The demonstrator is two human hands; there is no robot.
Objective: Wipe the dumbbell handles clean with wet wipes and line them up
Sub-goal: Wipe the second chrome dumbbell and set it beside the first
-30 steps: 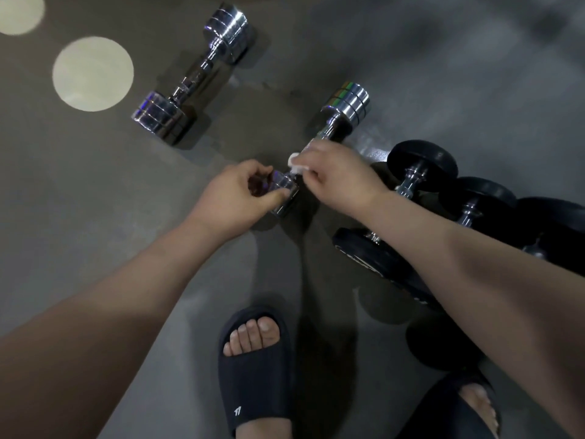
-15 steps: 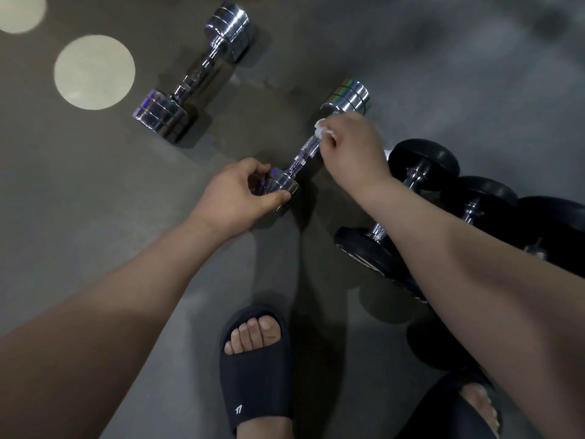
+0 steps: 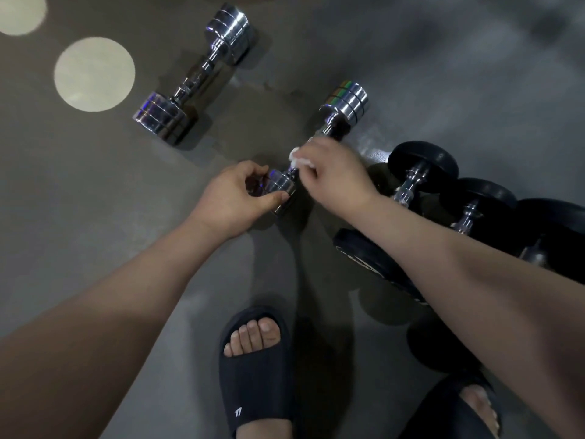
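Dumbbell (image 3: 344, 104): chrome, lying on the grey floor (image 3: 95, 201), handle mostly covered.
Wipe (image 3: 297, 159): white wad pressed to the handle by the near head.
Right hand (image 3: 340, 182): curled round wipe and handle (likely for rubbing pressure).
Left hand (image 3: 232, 198): clamped on the near head, probably stopping any roll.
Second dumbbell (image 3: 193, 83): chrome, well apart, up left.
Black dumbbells (image 3: 422, 163): side by side at right, seemingly lined up.

The floor (image 3: 95, 217) is grey and smooth. Two pale round spots lie on it far up on the left: a big round spot (image 3: 94, 74) and a smaller spot (image 3: 19, 12) cut off by the edge. Near the bottom is a black sandal (image 3: 256, 384) with a tiny white mark (image 3: 238, 411) and bare toes (image 3: 253, 335) peeking out. A second black sandal (image 3: 443, 410) sits in the bottom right corner, partly cut off
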